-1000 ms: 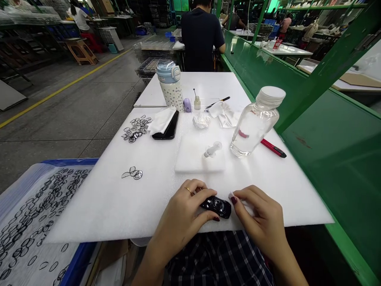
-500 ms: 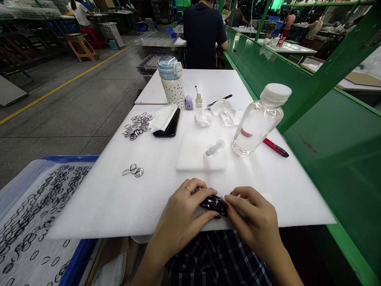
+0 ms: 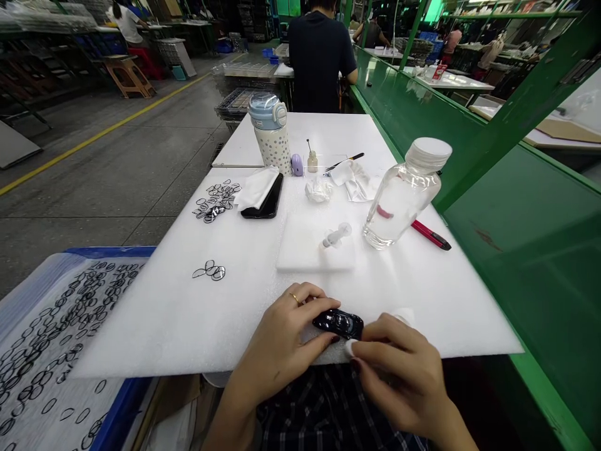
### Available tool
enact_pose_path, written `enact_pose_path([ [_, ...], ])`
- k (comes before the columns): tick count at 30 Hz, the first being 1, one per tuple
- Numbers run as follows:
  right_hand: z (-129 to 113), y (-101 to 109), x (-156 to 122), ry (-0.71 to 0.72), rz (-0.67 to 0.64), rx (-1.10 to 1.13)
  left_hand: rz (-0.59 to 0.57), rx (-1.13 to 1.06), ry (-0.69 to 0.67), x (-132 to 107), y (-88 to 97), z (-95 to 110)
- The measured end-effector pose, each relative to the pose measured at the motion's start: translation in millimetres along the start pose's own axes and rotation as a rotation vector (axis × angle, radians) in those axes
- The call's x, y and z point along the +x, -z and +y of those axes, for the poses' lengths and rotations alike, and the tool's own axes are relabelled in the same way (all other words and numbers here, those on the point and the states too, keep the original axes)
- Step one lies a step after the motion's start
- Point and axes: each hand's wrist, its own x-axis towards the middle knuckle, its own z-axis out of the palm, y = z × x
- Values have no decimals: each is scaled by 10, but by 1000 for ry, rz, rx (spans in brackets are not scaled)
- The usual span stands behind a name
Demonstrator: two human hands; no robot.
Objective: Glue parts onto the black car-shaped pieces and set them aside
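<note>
Glossy black car-shaped piece (image 3: 338, 324) sits on the near edge of a white foam sheet (image 3: 154, 326), long axis roughly left-right, with a shiny, moulded top and a darker window-like recess. Left hand (image 3: 282, 332), ring on one finger, is grasping its left end: fingers over the top, thumb along the near side. Piece looks to be touching the foam, but the contact is partly hidden. Right hand (image 3: 399, 369) is just beside its right end, fingers curled around a white wipe (image 3: 404, 315), which shows past the hand; can't tell how tight that grip is. Ahead of the hands: white foam pad (image 3: 314, 250) with a small clear syringe (image 3: 337, 235) lying on it, clear plastic bottle (image 3: 404, 194) with a white cap, red utility knife (image 3: 431, 235) partly behind the bottle. Small group of black rings (image 3: 211, 271) lies on the sheet to the left, well apart from the piece.
</note>
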Motion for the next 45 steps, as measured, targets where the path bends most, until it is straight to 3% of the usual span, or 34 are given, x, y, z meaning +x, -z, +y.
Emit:
enact_pose_path([
  [2,58,146,46,-96,65,-24,5,1,2,-4,-12,-5],
  [5,161,348,130,-201,230,-374,22,14,8,-10,-22,5],
  [7,169,382,157,-211,232,-503,29,20,14,-10,-21,17],
  [11,51,189,94,-109,-19,-413,22,24,7,-3,-13,26],
  [13,5,63,43,-77,-75,-413,21,19,4,2,-12,23],
  [21,-2,-90,4,-54,-13,-406,14,12,11,-3,-15,30],
  [29,-24,-146,8,-224,-132,-189,7,9,11,-8,-12,8],
  [40,10,-173,0,-219,-138,-153,32,16,-19,-31,-16,2],
  [43,-6,-76,-61,-289,-84,-106,46,21,-8,-38,-16,-3],
  [45,17,81,-184,-368,53,-115,57,13,4,-55,-17,1],
])
